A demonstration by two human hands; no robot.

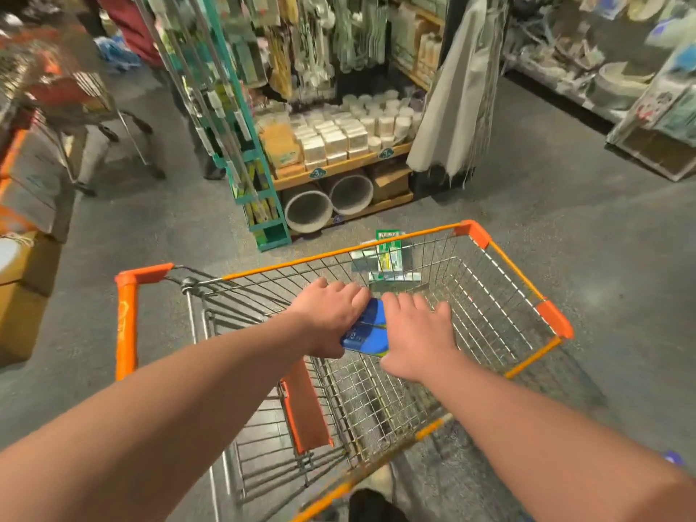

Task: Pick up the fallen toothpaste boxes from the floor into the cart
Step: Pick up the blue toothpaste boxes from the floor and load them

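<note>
Both my arms reach into the orange-rimmed wire cart [339, 254]. Between my hands are blue toothpaste boxes [371, 327], held low inside the basket. My left hand [327, 318] grips their left side with fingers curled over the top. My right hand [418, 333] lies against their right side with fingers fairly straight, hiding part of the boxes. Several green and white toothpaste boxes [388, 258] show through the cart's far wire wall; I cannot tell whether they lie on the floor or in the basket.
A wooden shelf unit [339, 163] with white packs and two grey tubs stands ahead. A teal rack [260, 205] is to its left. Another cart [86, 103] and a person's legs are far left. Cardboard boxes [22, 295] sit at left, shelves [602, 88] at right.
</note>
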